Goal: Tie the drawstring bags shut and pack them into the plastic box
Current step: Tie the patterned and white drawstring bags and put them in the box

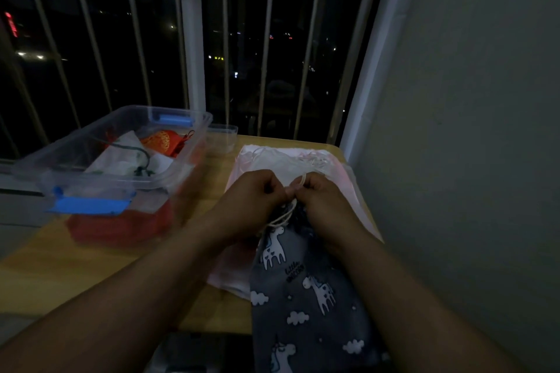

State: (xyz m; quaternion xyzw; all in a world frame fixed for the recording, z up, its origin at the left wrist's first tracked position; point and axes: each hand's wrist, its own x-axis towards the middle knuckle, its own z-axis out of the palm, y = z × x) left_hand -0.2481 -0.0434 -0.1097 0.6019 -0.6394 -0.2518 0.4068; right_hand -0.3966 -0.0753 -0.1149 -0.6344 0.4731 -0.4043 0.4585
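Note:
A grey drawstring bag (306, 291) printed with white unicorns and clouds lies in front of me, its gathered mouth pointing away. My left hand (257, 194) and my right hand (318, 194) meet just above that mouth, each pinching the bag's white drawstring (285, 216). Under the bag lie pale pink and white bags (272, 160) with loose white cords. The clear plastic box (100, 157) with blue latches stands to the left, holding a white bag with a dark cord (127, 160) and an orange-red bag (162, 139).
A red cloth (121, 227) lies beneath the box on the wooden table (91, 266). A small clear container (221, 136) sits behind the box. A metal railing (266, 54) backs the table, and a wall (469, 130) stands close on the right.

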